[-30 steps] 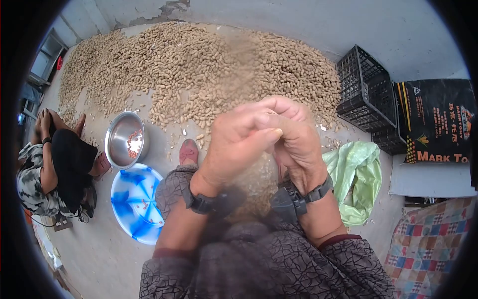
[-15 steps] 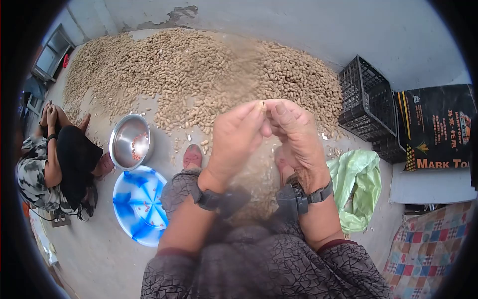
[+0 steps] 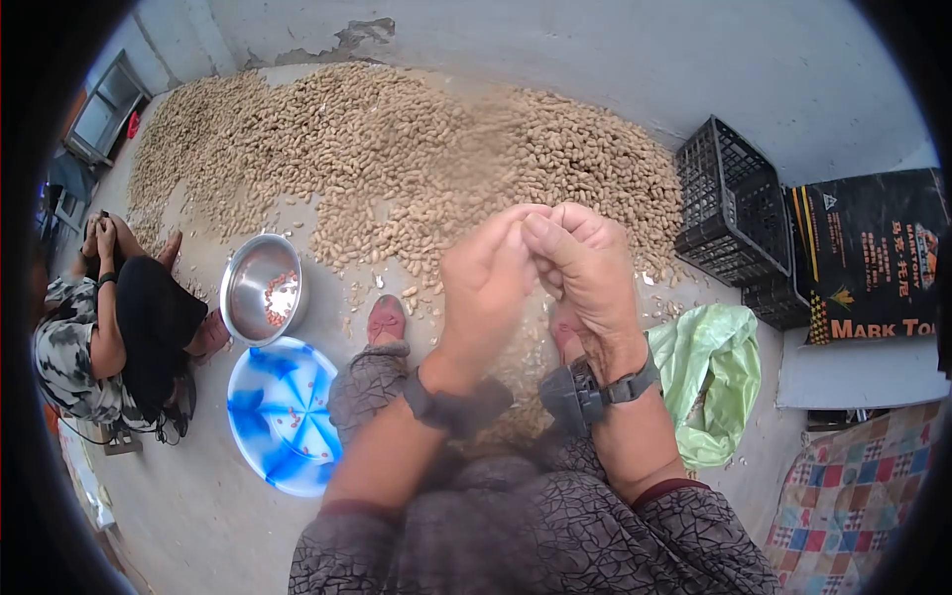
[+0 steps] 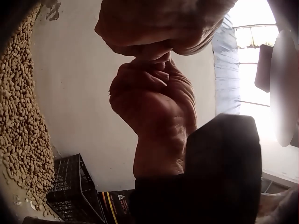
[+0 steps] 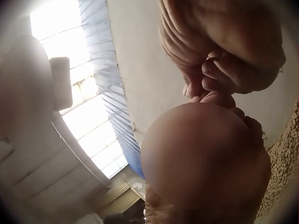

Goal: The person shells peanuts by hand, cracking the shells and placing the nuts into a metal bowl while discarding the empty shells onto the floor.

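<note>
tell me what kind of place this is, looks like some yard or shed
Probably a farm yard or storage shed used for shelling peanuts: a big heap of peanuts covers the concrete floor against a plain wall, a steel bowl holds shelled kernels, and black plastic crates stand beside a printed sack.

Soft, even daylight lit the head view, with faint shadows; fisheye bending and a black vignette ringed its edges. A blurred smear crossed the peanut pile (image 3: 397, 169). Both wrist views were backlit by blown-out windows, leaving the close hands dim and out of focus
</note>
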The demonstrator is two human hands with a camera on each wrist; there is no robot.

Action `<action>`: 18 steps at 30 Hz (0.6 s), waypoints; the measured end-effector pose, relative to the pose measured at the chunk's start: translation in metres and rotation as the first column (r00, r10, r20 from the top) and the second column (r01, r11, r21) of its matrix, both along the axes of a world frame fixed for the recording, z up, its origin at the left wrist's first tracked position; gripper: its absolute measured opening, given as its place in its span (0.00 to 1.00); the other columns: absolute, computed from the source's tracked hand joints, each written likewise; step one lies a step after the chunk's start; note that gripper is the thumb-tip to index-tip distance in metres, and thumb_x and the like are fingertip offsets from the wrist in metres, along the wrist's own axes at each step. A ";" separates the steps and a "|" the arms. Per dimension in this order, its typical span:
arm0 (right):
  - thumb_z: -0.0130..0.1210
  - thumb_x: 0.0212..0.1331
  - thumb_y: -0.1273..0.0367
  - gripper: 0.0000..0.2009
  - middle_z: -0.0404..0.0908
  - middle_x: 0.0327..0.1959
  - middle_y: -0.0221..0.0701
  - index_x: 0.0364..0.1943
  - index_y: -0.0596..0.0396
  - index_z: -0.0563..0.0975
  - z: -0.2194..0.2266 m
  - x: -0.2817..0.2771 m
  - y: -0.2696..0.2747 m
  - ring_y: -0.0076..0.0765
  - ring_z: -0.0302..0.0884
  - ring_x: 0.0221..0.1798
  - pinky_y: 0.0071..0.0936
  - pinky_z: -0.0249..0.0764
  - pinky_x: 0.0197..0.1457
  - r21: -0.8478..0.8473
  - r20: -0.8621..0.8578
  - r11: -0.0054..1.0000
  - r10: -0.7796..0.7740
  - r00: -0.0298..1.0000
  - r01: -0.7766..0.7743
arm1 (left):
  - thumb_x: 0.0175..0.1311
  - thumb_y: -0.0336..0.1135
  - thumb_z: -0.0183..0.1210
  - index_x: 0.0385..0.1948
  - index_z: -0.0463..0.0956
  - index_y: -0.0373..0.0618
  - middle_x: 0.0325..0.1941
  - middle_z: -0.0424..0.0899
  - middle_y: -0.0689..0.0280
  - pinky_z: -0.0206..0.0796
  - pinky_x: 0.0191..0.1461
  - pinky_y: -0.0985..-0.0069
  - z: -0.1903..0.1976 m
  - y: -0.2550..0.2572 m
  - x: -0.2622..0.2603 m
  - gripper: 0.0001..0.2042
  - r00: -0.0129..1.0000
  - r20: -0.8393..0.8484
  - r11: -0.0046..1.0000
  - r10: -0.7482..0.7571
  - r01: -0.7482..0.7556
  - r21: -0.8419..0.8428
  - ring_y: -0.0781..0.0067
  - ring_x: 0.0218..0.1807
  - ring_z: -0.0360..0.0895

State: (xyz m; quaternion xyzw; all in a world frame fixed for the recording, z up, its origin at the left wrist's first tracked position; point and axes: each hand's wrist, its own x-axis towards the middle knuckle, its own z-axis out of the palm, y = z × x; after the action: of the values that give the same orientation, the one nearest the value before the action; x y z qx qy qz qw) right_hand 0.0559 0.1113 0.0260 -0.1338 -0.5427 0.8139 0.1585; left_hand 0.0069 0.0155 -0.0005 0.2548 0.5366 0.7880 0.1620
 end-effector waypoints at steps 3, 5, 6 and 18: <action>0.54 0.58 0.72 0.07 0.77 0.23 0.33 0.30 0.65 0.75 -0.005 -0.001 -0.002 0.21 0.73 0.20 0.14 0.64 0.21 0.005 -0.034 0.999 -0.039 0.999 0.039 | 0.67 0.29 0.43 0.44 0.74 0.34 0.24 0.71 0.74 0.55 0.25 0.89 -0.002 0.004 0.002 0.12 0.993 0.117 0.999 0.021 -0.027 0.042 0.90 0.23 0.62; 0.53 0.58 0.73 0.07 0.77 0.23 0.34 0.28 0.65 0.74 -0.006 -0.002 -0.003 0.23 0.73 0.20 0.15 0.67 0.22 -0.028 -0.079 0.999 -0.031 0.996 0.029 | 0.68 0.30 0.42 0.46 0.73 0.33 0.24 0.70 0.74 0.52 0.24 0.90 -0.003 0.004 0.000 0.13 0.981 0.195 0.997 0.010 -0.025 0.073 0.91 0.22 0.60; 0.53 0.58 0.73 0.07 0.77 0.23 0.34 0.28 0.65 0.74 -0.006 -0.004 -0.003 0.23 0.73 0.20 0.15 0.67 0.22 -0.027 -0.078 0.999 -0.027 0.997 0.025 | 0.69 0.30 0.42 0.46 0.72 0.33 0.25 0.71 0.74 0.52 0.24 0.90 -0.004 0.003 -0.001 0.13 0.976 0.217 0.995 -0.021 0.000 0.095 0.91 0.22 0.60; 0.50 0.59 0.74 0.06 0.76 0.20 0.34 0.28 0.63 0.73 -0.009 -0.005 -0.013 0.25 0.73 0.17 0.17 0.69 0.22 -0.166 -0.108 0.985 -0.067 0.992 0.049 | 0.71 0.37 0.41 0.47 0.68 0.35 0.25 0.71 0.69 0.50 0.16 0.91 -0.007 -0.001 -0.010 0.15 0.934 0.309 0.966 -0.177 0.105 0.236 0.88 0.17 0.58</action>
State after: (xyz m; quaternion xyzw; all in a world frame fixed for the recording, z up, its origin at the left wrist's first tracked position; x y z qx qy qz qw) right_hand 0.0513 0.0987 0.0172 -0.1157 -0.4602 0.8570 0.2011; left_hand -0.0027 0.0141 -0.0077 0.1746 0.3939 0.8589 0.2768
